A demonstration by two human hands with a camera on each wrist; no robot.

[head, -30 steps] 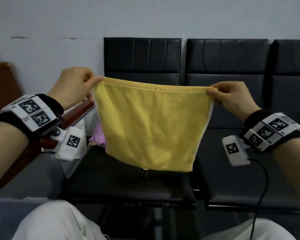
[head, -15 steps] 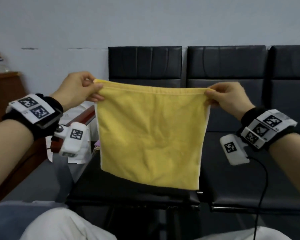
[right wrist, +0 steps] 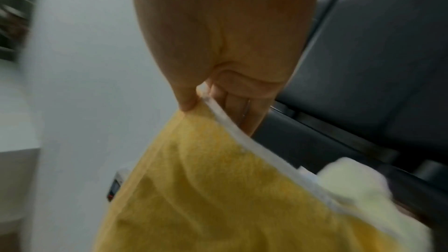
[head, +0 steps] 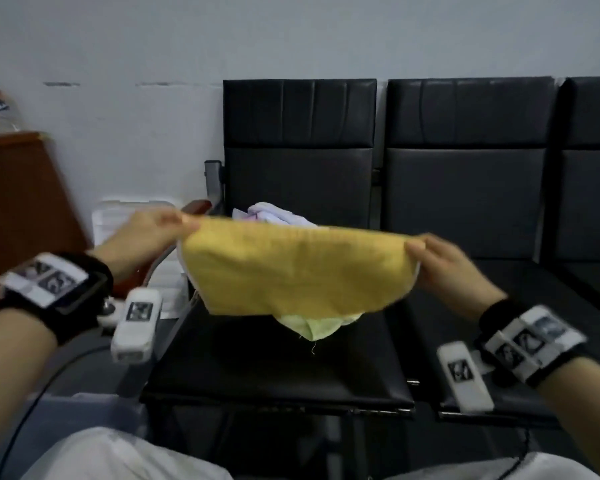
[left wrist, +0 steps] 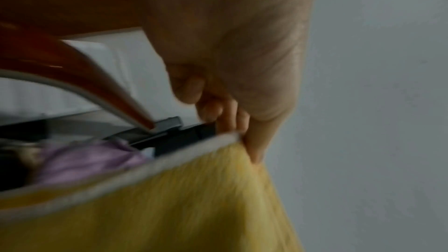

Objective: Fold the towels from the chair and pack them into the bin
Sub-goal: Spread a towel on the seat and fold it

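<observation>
I hold a yellow towel (head: 291, 271) stretched between both hands, low over the black chair seat (head: 278, 368). My left hand (head: 174, 223) pinches its left top corner, and my right hand (head: 420, 251) pinches its right top corner. The left wrist view has the thumb and fingers of that left hand (left wrist: 244, 139) closed on the yellow towel (left wrist: 169, 208) at its white hem. In the right wrist view the right hand (right wrist: 201, 102) pinches the towel (right wrist: 206, 198) the same way. Behind the towel, a heap of pale purple and white towels (head: 278, 216) lies on the seat. A pale green towel (head: 312, 323) shows below its lower edge.
A white plastic bin (head: 136, 237) stands left of the chair, beside a red-brown armrest (head: 198, 206). A brown wooden cabinet (head: 18, 209) is at far left. More black seats (head: 471, 168) continue to the right. My knees (head: 118, 455) are at the bottom edge.
Both hands have dropped with the yellow towel from chest height toward the seat. The towel now lies flatter and shorter, uncovering the heap behind it.
</observation>
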